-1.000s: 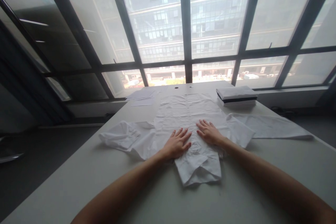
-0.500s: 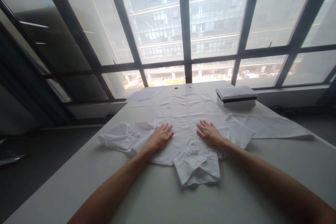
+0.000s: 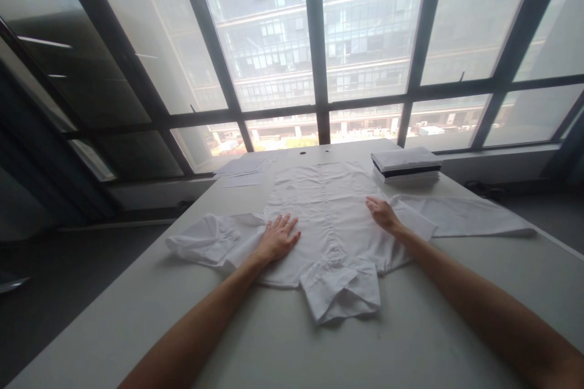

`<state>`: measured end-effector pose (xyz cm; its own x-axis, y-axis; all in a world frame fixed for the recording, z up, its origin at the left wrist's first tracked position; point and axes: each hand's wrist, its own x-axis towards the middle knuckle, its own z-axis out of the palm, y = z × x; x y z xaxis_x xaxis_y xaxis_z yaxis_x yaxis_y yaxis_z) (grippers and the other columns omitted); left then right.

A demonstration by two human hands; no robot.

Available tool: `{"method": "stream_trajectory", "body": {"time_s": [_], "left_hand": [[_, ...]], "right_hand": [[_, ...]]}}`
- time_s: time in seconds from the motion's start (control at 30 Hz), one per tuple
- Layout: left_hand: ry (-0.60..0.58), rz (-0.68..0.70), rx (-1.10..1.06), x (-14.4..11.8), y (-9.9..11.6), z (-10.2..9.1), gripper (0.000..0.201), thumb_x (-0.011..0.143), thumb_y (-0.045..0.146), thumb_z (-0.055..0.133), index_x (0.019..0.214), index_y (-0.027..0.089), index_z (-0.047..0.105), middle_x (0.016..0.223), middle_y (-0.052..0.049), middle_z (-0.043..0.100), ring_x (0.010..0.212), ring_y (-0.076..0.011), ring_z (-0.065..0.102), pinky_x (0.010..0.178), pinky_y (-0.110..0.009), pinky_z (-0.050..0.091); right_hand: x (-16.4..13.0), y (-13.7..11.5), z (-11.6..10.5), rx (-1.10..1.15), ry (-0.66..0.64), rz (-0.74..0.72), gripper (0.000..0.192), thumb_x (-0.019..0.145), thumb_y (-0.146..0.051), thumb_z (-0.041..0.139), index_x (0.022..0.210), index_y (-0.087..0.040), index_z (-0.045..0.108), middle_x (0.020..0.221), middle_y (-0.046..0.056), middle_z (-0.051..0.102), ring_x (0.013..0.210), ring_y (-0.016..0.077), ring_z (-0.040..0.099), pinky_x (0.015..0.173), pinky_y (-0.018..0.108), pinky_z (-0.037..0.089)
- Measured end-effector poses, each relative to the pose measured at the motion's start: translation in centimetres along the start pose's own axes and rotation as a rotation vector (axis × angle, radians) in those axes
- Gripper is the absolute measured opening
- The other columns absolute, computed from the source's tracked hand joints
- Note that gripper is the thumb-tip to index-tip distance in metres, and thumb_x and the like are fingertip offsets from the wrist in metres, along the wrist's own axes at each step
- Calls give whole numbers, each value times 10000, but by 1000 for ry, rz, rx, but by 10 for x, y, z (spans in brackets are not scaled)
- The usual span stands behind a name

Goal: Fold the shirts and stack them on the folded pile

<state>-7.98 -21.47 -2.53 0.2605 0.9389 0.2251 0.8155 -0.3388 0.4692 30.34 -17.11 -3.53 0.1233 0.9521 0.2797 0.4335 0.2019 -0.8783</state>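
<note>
A white long-sleeved shirt (image 3: 314, 219) lies spread on the white table (image 3: 255, 346), with its collar (image 3: 342, 292) toward me. Its sleeves stretch out: a crumpled left sleeve (image 3: 205, 240) and a longer, flatter right sleeve (image 3: 479, 217). My left hand (image 3: 278, 238) rests flat on the shirt's left half, fingers spread, gripping nothing. Near the right side of the shirt body is my right hand (image 3: 382, 214), turned on its side. Its fingers are stretched out close together, and no cloth shows pinched in them; its thumb is hard to make out.
At the table's back right stands a stack of folded white cloth (image 3: 406, 167) with a dark layer in it. Several white sheets (image 3: 241, 170) lie at the back left. Tall windows (image 3: 269, 30) rise behind the table, and a dark curtain (image 3: 31, 152) hangs at left.
My right hand has slid right across the shirt, from beside the centre line to near its right side, and its spread fingers have come together. My left hand stays on the cloth.
</note>
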Motion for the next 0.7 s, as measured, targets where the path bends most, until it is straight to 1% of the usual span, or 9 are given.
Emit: {"method": "stream_trajectory", "body": {"time_s": [0.07,0.13,0.17,0.2,0.3,0.37,0.47,0.57,0.7], "left_hand": [[42,21,-129,2,10,-1,458,840,379,739,1271,230,699,1542,-177,476,1498,-438,278,1208,-656,80],[56,71,-383,2,28,0,441,847,401,738,1248,219,708,1505,-168,523,1470,-401,355,1218,-602,176],[26,87,-556,1,38,0,433,869,423,719,1252,221,704,1483,-158,548,1440,-378,413,1208,-568,245],[-37,84,-747,0,49,1,427,900,447,687,1264,225,696,1463,-149,569,1402,-360,470,1184,-545,312],[-345,-15,-1238,-6,73,5,407,959,447,628,1284,208,684,1443,-153,587,1322,-342,563,1135,-517,399],[-478,-94,-1404,-8,76,7,381,963,391,637,1275,178,687,1453,-168,577,1315,-335,572,1152,-496,390],[-464,-273,-1518,-7,66,4,340,971,330,620,1244,138,684,1454,-185,571,1293,-320,596,1158,-457,402],[-381,-446,-1574,-2,47,-3,314,991,302,569,1230,122,662,1440,-194,579,1265,-310,621,1105,-438,470],[-150,-468,-1579,5,20,-15,258,992,220,525,1198,136,656,1374,-194,624,1188,-285,672,996,-409,555]], "right_hand": [[1,-10,1,289,85,56,379,915,-401,537,1172,-189,717,1360,138,665,1355,307,537,1184,513,344],[-8,-27,11,657,58,126,349,934,-433,518,1141,-230,713,1347,103,678,1316,276,579,1151,504,403],[-16,-36,19,766,-10,152,352,958,-446,482,1133,-240,708,1328,96,690,1274,263,615,1113,499,452],[-25,-45,27,922,-151,211,363,979,-451,462,1147,-232,698,1340,102,682,1271,253,619,1109,489,459],[-51,-63,49,1200,-540,435,434,1020,-477,444,1269,-175,631,1381,142,644,1243,242,637,1093,456,483],[-59,-64,56,1235,-634,573,472,1039,-477,430,1340,-141,567,1378,171,633,1199,240,662,1055,446,516],[-51,-50,50,1228,-590,695,463,1061,-453,370,1382,-146,501,1361,190,625,1168,253,678,986,483,561],[-29,-30,28,1208,-441,692,427,1066,-429,313,1367,-184,494,1375,190,604,1175,259,673,950,514,576],[-6,-8,-7,1117,-196,592,395,1053,-416,287,1283,-216,538,1418,188,565,1231,254,635,986,534,544]]}}
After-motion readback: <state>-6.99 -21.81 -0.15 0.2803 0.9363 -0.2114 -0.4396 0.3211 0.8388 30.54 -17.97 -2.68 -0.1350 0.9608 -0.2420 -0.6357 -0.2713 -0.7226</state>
